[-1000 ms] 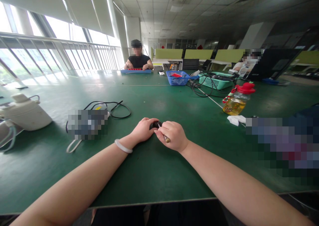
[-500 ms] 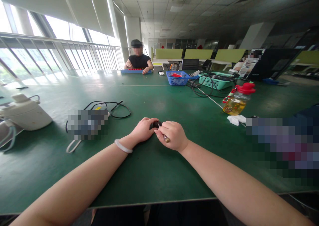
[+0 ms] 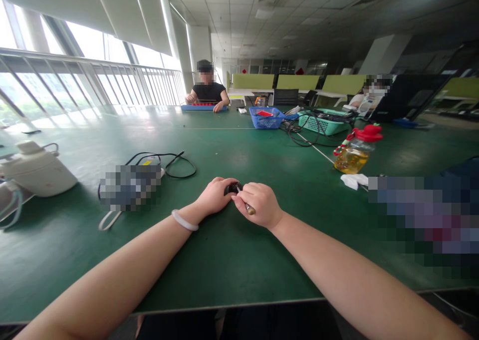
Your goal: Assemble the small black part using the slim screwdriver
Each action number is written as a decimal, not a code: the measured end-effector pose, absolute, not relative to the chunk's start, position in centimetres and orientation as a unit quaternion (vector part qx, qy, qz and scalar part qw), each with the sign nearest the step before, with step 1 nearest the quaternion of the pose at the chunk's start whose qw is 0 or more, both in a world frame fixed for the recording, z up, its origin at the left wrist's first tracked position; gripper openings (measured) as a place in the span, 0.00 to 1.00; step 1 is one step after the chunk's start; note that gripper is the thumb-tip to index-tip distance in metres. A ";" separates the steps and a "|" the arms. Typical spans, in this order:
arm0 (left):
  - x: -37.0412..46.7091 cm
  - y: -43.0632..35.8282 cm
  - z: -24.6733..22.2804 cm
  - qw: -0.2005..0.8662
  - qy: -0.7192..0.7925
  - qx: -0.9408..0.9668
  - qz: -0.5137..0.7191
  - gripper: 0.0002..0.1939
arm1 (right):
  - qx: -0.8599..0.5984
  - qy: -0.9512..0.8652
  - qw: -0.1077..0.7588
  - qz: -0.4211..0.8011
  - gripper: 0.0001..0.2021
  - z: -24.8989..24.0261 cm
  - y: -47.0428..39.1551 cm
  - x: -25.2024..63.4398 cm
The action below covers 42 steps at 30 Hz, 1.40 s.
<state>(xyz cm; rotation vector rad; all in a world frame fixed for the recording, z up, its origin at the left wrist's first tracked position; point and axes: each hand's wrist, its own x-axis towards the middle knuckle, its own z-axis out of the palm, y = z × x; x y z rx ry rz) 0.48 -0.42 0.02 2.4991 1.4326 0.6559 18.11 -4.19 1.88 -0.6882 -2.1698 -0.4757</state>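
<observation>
In the head view, my left hand point(image 3: 212, 195) rests on the green table and is closed around a small, dark, rounded object point(image 3: 231, 188). Fingers cover most of that object, so its kind does not show. Right beside it, my right hand point(image 3: 262, 202) is wrapped round a slim stick-like tool with a brass-coloured end point(image 3: 250, 209). This end points back toward me, while the other end meets the dark object between my hands. The tip itself is too small to make out.
A blurred device with a black cable point(image 3: 181, 166) lies to the left, near a beige appliance point(image 3: 45, 172). On the right stand a red-lidded bottle point(image 3: 354, 155) and white tissue point(image 3: 354, 181). Blue point(image 3: 266, 120) and green baskets point(image 3: 325, 124) sit farther back. Across the table sits a person point(image 3: 208, 93).
My hands keep the same hold in the same place. Across the table, the person's hand on the left side of the blue tray has shifted slightly.
</observation>
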 end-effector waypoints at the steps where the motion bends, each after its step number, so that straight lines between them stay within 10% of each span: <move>1: 0.5 -0.4 0.0 0.093 0.483 0.842 0.221 0.22 | -0.271 -0.856 0.398 -0.191 0.21 1.8 -4.2 18.1; 42: 0.5 -0.9 0.6 0.118 0.497 0.830 0.224 0.23 | -0.270 -0.861 0.393 -0.178 0.19 1.9 -4.3 17.8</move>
